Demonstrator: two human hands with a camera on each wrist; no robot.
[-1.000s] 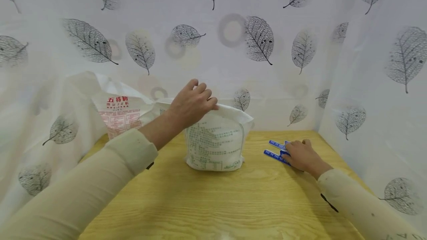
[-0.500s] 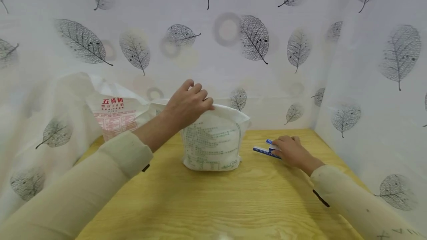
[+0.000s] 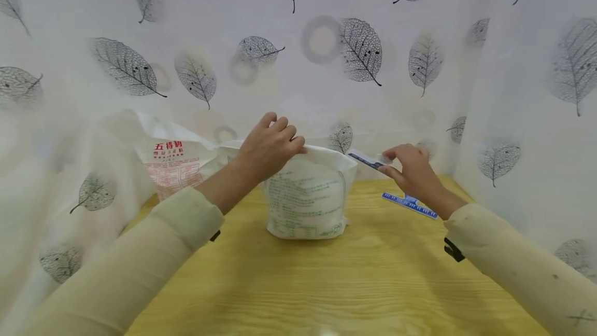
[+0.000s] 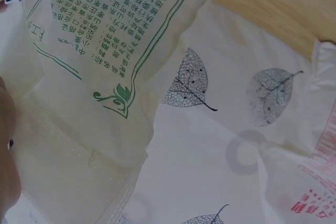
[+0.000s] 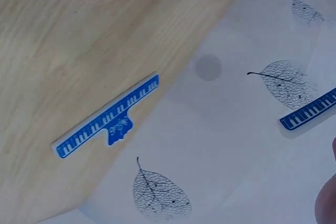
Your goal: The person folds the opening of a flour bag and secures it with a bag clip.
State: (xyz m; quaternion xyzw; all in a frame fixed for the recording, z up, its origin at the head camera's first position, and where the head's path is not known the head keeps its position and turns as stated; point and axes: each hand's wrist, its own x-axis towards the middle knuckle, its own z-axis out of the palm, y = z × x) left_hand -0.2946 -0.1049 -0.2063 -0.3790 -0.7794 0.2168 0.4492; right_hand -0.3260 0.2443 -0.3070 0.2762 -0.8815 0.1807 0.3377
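In the head view my left hand [image 3: 268,147] grips the folded top edge of a white bag [image 3: 305,204] with green print, which stands upright on the table. My right hand [image 3: 412,167] pinches a blue clip [image 3: 366,161] with a piano-key pattern between thumb and fingers. It is raised off the table, its tip close to the bag's upper right corner. A matching clip [image 3: 409,205] lies on the table below that hand, and the right wrist view shows this lying clip [image 5: 107,116] whole. Close up, the bag [image 4: 89,145] fills the left of the left wrist view.
Behind my left forearm stands a second white bag [image 3: 172,172] with red print. The wood-grain table [image 3: 326,284] is enclosed at the back and sides by a white curtain [image 3: 289,97] printed with dark leaves.
Both clips were at the table under my right hand earlier. One has been picked up and raised towards the bag's top; the other stays on the table. My left hand keeps its hold.
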